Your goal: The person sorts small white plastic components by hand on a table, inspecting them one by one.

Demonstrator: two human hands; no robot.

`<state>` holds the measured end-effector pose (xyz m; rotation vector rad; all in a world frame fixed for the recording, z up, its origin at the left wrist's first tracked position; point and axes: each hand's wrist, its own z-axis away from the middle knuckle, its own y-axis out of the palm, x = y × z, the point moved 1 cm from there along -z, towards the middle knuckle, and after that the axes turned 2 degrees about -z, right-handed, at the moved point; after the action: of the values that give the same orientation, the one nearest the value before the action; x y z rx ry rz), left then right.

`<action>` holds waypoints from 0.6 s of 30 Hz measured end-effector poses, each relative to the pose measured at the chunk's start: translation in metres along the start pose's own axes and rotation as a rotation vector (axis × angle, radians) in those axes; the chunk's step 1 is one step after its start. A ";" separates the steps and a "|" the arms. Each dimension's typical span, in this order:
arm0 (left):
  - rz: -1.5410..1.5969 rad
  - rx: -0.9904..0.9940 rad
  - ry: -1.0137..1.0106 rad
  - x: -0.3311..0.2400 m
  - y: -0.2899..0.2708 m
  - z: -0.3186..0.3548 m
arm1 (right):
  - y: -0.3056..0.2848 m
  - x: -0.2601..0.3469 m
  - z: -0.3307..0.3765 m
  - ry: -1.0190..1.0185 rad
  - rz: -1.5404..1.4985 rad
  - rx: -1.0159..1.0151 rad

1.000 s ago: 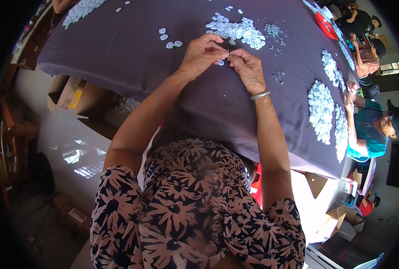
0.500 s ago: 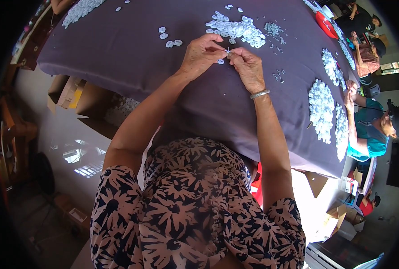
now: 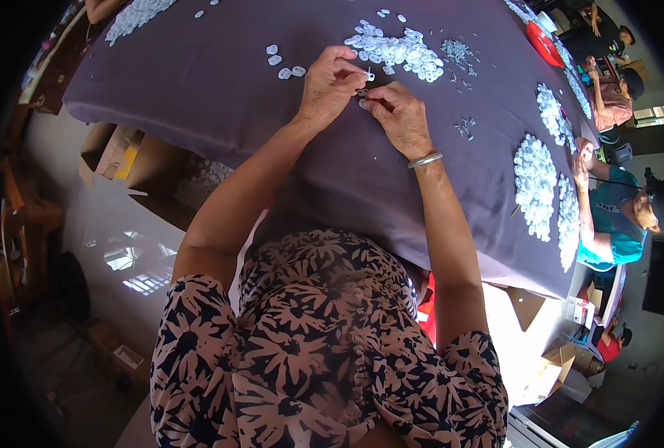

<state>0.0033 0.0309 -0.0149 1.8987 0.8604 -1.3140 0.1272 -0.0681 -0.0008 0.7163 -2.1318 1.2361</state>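
Observation:
My left hand (image 3: 327,88) is closed in a pinch on a small white plastic piece (image 3: 370,76), from which a thin pin stands up. Just to its right, my right hand (image 3: 401,118), with a silver bangle at the wrist, has thumb and forefinger pressed together close to the left fingertips. What these fingers hold is too small to tell. A pale oval edge shows at the right thumb tip; I cannot tell whether it is gripped or lies on the cloth. Beyond the hands lies a pile of white oval plastic pieces (image 3: 403,52), beside a heap of small metal screws or pins (image 3: 457,51).
A dark cloth covers the table (image 3: 220,82). Several loose white ovals (image 3: 285,73) lie left of my hands, more piles (image 3: 535,183) at the right. A person in teal (image 3: 608,209) sits at the right edge. An open cardboard box (image 3: 160,175) stands below the table's left side.
Both hands have shifted slightly: the left one up, the right one left and down. Their fingertips, together before, are now a little apart, and the white piece stays with the left.

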 end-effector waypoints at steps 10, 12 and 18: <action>-0.058 -0.014 0.077 0.002 0.002 0.002 | -0.002 0.001 0.011 0.018 -0.067 0.030; -0.064 0.018 0.038 0.000 0.005 0.003 | -0.006 -0.009 0.009 0.089 -0.446 -0.091; -0.156 0.219 -0.117 -0.012 0.016 0.014 | -0.025 -0.018 0.004 0.341 -0.848 -0.163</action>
<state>0.0057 0.0092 -0.0049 1.9270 0.8480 -1.6562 0.1564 -0.0790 -0.0004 1.0847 -1.3765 0.6467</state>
